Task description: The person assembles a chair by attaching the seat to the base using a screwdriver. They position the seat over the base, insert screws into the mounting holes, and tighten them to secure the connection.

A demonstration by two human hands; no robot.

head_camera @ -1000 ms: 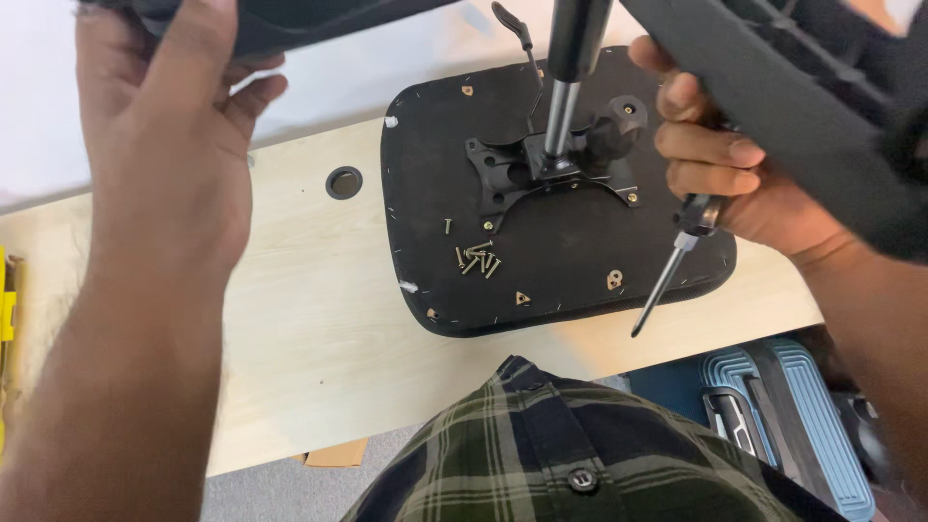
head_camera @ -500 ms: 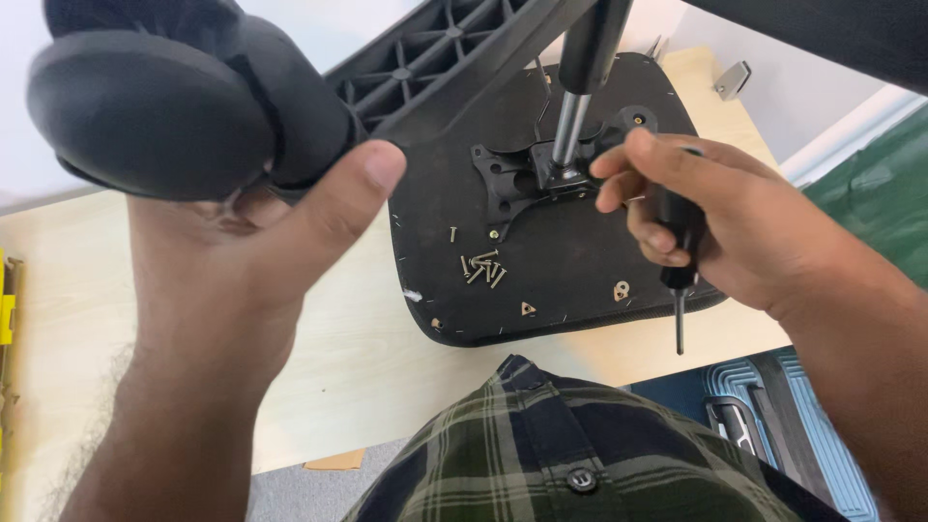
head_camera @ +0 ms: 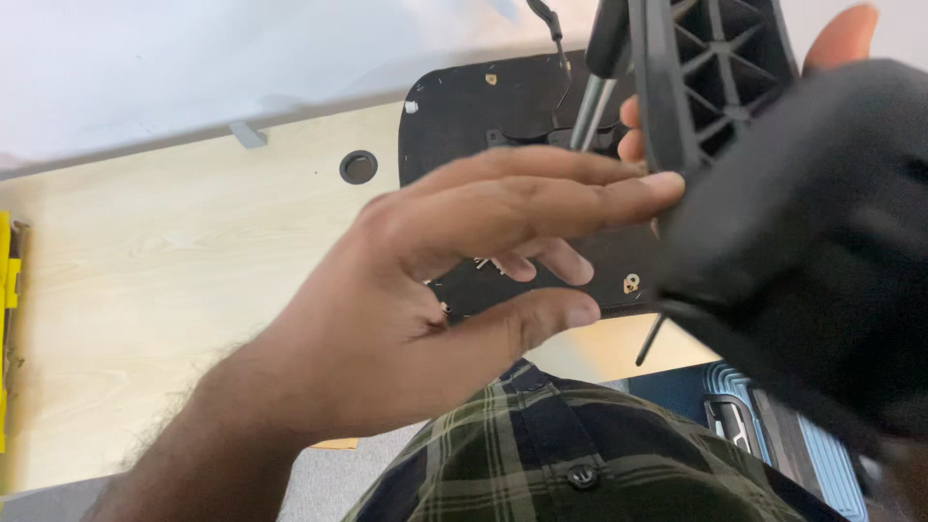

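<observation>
A yellow object [head_camera: 8, 329] sat at the far left edge of the pale wooden desk [head_camera: 174, 290], whose round cable hole [head_camera: 359, 166] lay near the back. The left hand [head_camera: 454, 261] reached across from the lower left with its fingers stretched out and loose, the fingertips [head_camera: 662, 184] touching the edge of the black ribbed chair part [head_camera: 715, 87] held up in front of the camera; the thumb was spread below, gripping nothing. Beneath that hand lay the black seat pan [head_camera: 464, 106], flat on the desk, with a few loose screws [head_camera: 488, 263] partly hidden under the fingers and a metal cylinder [head_camera: 592, 111] rising from its middle. Further right, the right hand [head_camera: 836, 39] was mostly hidden behind the ribbed part, fingertips showing on either side of it, apparently wrapped around it. A blurred dark padded piece [head_camera: 822, 251] filled the right side, with a thin screwdriver shaft [head_camera: 650, 340] poking out below it.
</observation>
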